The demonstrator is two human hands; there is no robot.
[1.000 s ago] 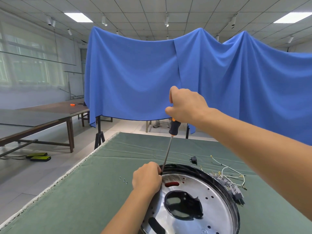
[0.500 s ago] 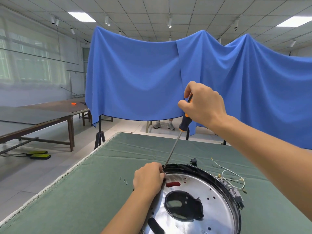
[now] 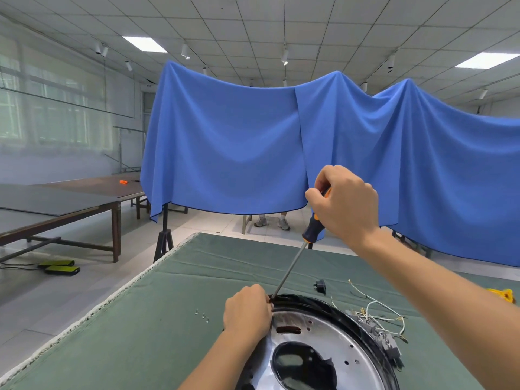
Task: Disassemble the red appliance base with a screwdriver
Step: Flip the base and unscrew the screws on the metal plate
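Change since a second ago: my right hand (image 3: 344, 202) has swung up and to the right, so the screwdriver (image 3: 294, 263) now leans more steeply from upper right down to lower left; its tip stays at the far rim of the appliance base (image 3: 323, 347). My left hand (image 3: 247, 312) has not moved from that rim.

Right hand: fingers and thumb curled round the black-and-orange handle. Left hand: fingers curled over the base's edge beside the shaft tip; whether they pinch anything I cannot tell.

Appliance base: lying on the green table cover (image 3: 157, 333), near edge, showing a shiny perforated metal plate inside a black ring.

Surface: three small screws (image 3: 202, 315) left of my left hand; a black plug part (image 3: 320, 286) beyond the base; loose wires (image 3: 374, 313) on its right side; a yellow item (image 3: 503, 295) at far right.

Room: blue cloth (image 3: 239, 153) hung across the back, long wooden tables (image 3: 70, 204) at left, tiled ceiling with light panels.

Hidden: the driver tip behind my left fingers; the base cut off by the bottom edge; no red visible except in a slot
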